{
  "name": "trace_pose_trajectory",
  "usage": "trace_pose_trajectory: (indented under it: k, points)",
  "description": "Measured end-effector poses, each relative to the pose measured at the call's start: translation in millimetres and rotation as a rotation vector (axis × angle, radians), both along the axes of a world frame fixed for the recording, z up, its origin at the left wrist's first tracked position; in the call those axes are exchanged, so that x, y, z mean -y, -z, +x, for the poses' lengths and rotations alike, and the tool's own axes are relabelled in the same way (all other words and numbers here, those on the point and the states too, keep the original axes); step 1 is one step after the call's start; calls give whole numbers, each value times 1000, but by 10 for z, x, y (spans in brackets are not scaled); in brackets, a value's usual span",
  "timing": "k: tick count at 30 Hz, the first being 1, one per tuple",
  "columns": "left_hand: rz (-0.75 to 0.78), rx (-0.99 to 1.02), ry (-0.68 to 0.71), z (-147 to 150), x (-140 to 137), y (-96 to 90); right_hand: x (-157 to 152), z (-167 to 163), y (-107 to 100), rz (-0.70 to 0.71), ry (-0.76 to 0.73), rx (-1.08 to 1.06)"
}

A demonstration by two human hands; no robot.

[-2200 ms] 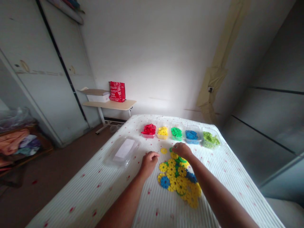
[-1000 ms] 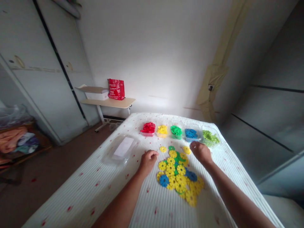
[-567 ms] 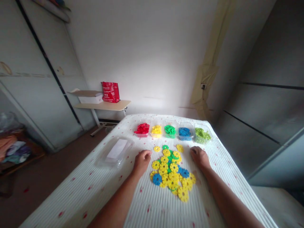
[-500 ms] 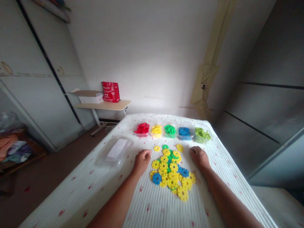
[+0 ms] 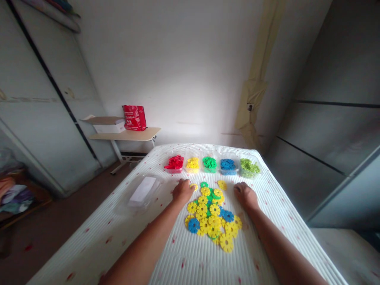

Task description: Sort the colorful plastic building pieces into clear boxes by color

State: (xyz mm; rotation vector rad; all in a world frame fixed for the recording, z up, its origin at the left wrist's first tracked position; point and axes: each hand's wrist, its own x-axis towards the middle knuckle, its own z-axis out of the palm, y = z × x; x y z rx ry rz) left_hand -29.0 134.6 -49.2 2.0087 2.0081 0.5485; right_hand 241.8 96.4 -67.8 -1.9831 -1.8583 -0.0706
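Observation:
My left hand [image 5: 183, 190] is at the left edge of a single yellow flower-shaped plastic disc [image 5: 194, 186], partly covering it. Its thumb and forefinger are apart, and the disc lies on the table. My right hand [image 5: 247, 195] rests on the cloth with its fingers curled in; whatever is under them is hidden. Closest to it is another yellow notched disc [image 5: 221, 185]. Between my forearms spreads a loose pile of yellow discs [image 5: 214, 221], mixed with green ones and a few blue discs [image 5: 194, 225]. A lone green disc [image 5: 204, 184] lies at the pile's far end.
Behind the pile stands a row of clear tubs holding red pieces [image 5: 175, 162], yellow pieces [image 5: 192, 162], green pieces [image 5: 209, 162], blue pieces [image 5: 228, 164] and light-green pieces [image 5: 249, 166]. A clear plastic lid [image 5: 124, 200] with a white label lies left on the striped tablecloth [image 5: 97, 245].
My left hand has moved forward and right, onto the edge of the single yellow disc. My right hand stays almost in place. The view has shifted slightly.

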Motion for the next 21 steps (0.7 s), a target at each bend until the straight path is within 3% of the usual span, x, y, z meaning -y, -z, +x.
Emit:
trace_pose_trajectory:
  k: [5, 12, 21]
  points:
    - [-5, -47, 0, 109, -4, 9, -7, 2, 1, -3, 3, -10]
    - [2, 411, 47, 17, -143, 118, -7, 5, 16, 40, -8, -38]
    - [-207, 604, 262, 240, -105, 118, 1, 10, 6, 45, -12, -50]
